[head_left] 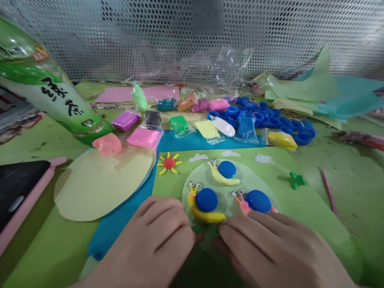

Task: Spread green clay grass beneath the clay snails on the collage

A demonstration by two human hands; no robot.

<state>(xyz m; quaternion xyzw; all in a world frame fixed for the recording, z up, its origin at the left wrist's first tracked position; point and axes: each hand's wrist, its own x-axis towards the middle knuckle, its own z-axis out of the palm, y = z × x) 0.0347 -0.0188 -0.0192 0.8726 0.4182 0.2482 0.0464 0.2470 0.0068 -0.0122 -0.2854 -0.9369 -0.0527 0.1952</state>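
My left hand (156, 240) and my right hand (270, 248) lie close together at the near edge of a green paper sheet (300, 200), fingertips meeting over a small bit of green clay (207, 230) that they pinch. Just beyond them three clay snails sit on a pale green oval: a yellow one with a blue cap shell (205, 204), a pink one (255, 201), and a pale yellow one (223, 172). A red and yellow clay sun (169, 163) and white clay clouds (198, 157) are stuck higher on the sheet.
Bags of coloured clay (142, 138) and several blue bottle caps (270, 118) lie behind the sheet. A green bottle (45, 88) leans in at left, above a pale yellow paper disc (102, 184) and a pink-cased tablet (21, 192). A pink stick (328, 190) lies right.
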